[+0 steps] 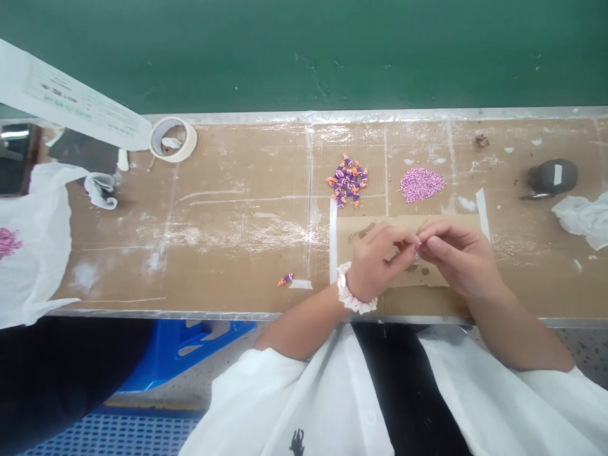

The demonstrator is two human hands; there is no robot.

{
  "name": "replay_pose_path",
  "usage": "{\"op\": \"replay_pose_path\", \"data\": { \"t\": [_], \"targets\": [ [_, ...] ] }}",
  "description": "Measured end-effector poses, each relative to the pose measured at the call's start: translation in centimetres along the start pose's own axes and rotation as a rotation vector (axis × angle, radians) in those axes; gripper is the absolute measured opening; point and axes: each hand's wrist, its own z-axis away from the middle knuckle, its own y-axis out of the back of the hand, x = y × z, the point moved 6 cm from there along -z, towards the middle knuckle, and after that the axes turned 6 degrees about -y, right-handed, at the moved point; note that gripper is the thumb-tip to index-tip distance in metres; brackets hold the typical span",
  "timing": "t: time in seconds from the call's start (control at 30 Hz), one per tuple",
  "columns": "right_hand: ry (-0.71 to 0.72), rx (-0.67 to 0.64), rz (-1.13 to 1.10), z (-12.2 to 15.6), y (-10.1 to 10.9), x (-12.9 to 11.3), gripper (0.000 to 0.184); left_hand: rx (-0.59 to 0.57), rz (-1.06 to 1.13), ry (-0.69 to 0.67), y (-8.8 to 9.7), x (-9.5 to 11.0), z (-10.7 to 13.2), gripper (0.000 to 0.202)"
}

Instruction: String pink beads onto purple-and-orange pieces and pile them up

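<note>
My left hand (387,256), with a white scrunchie (354,291) round its wrist, is closed in a pinch. Its fingertips meet those of my right hand (456,253), also pinched, above a taped cardboard sheet (346,234). Something small and pinkish shows between the fingertips, too small to name. Beyond my hands lie a heap of small purple and orange figures (348,182) and a pile of tiny pink-purple pieces (422,185). One single purple and orange figure (285,279) rests left of my left wrist, near the table's front edge.
A roll of masking tape (190,142) stands at the back left, by a white printed box (80,95). A white plastic bag (52,253) with pink pieces lies far left. To the right are a black rounded object (553,176) and crumpled white plastic (584,218).
</note>
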Motion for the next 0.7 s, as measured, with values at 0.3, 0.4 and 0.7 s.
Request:
{"op": "replay_pose_path", "data": {
  "t": [0.3, 0.4, 0.7],
  "targets": [
    [0.504, 0.079, 0.481, 1.5, -0.2, -2.6, 0.018, -0.091, 0.915, 0.652, -2.8, -2.7, 1.4, 0.018],
    [0.538, 0.057, 0.506, 1.6, -0.2, -2.7, 0.019, -0.132, 0.956, 0.702, -2.8, -2.7, 1.5, 0.017],
    [0.589, 0.022, 0.603, 1.6, -0.6, -3.2, 0.018, -0.19, 0.986, 0.703, -2.9, -2.4, 1.2, 0.011]
  ]
}}
